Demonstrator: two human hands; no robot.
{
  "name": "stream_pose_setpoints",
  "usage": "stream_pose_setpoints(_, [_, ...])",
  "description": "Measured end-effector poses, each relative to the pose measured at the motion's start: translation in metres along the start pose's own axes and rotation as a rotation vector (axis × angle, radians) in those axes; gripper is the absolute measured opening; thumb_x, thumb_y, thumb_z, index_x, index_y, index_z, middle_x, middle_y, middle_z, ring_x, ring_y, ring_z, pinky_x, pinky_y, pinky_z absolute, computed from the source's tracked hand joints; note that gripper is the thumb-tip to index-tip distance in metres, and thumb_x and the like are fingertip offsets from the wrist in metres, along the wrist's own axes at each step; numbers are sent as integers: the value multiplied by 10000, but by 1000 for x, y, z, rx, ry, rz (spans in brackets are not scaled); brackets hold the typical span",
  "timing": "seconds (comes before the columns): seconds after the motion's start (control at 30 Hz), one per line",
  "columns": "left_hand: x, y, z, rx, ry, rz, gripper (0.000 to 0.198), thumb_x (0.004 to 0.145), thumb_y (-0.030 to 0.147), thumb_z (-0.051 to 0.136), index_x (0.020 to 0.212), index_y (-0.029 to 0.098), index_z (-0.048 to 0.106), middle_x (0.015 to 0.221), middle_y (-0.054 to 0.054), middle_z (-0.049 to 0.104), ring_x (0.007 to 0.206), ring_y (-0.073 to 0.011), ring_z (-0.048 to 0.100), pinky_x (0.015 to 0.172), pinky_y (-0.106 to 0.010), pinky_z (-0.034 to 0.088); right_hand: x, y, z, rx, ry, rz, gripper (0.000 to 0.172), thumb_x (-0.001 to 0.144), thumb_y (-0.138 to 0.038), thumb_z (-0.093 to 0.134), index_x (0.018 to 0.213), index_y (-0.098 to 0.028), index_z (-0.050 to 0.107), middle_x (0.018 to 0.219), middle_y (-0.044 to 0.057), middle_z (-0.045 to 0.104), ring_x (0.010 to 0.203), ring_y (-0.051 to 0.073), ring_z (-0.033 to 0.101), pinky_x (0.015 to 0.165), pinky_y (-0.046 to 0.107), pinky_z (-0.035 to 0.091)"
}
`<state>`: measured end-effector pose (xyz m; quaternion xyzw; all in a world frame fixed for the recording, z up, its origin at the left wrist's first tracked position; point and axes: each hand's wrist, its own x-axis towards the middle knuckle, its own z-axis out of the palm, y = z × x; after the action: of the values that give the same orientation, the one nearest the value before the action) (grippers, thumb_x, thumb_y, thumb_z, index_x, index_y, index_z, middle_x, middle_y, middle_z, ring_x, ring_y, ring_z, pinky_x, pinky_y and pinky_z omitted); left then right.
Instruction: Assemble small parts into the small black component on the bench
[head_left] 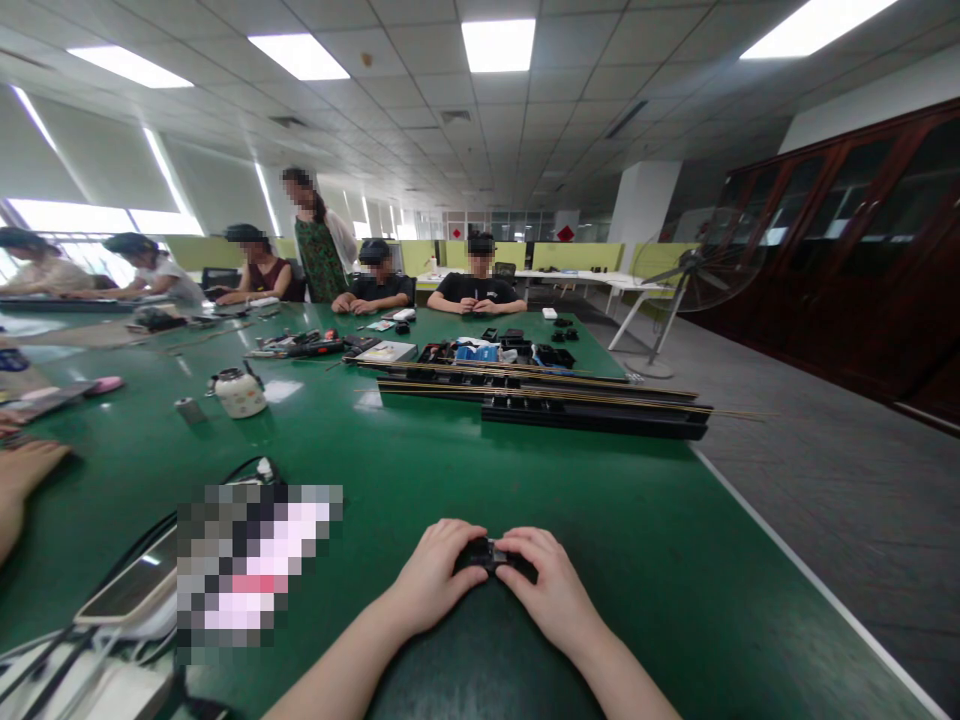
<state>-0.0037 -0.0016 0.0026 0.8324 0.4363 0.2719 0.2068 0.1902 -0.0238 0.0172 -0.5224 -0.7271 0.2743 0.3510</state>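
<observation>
My left hand [439,575] and my right hand [547,585] meet near the front edge of the green table [420,470]. Both are curled round a small black part [487,553], which they pinch between their fingertips. Most of the part is hidden by my fingers, so I cannot make out its shape. My forearms reach in from the bottom of the view.
Long black rails with yellow strips [555,400] lie across the table middle. A white kettle-like pot [240,392] stands left. A phone and cables [124,590] lie at the lower left. Several seated people [478,285] work at the far side. Another person's hand [26,470] rests at left.
</observation>
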Motion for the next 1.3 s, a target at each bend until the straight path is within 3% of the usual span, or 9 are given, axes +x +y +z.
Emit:
stream_pose_setpoints(0.6, [0,0,1,-3,-3,2,344,787,203,633,1117,225,539,1065,-52,590,1013,-235,510,903,-380,397,0,1,0,-41,-50,7,263,730,-248,612,979,-309,671,1065,32,645,1047,227,538,944,402,370])
stream_pose_setpoints(0.9, [1,1,0,-25,9,-19,342,805,208,595,1141,232,535,1102,-60,570,1020,-236,510,911,-389,404,0,1,1,-1,-17,31,401,684,-216,609,1081,-274,607,1109,37,641,1057,234,542,953,400,373])
stream_pose_setpoints(1.3, [0,-5,3,-47,56,-22,391,807,167,558,1187,229,490,1147,-68,565,1061,-243,502,939,-420,400,-1,-1,1,19,18,56,411,681,-208,594,1090,-252,600,1109,47,638,1063,237,545,959,395,382])
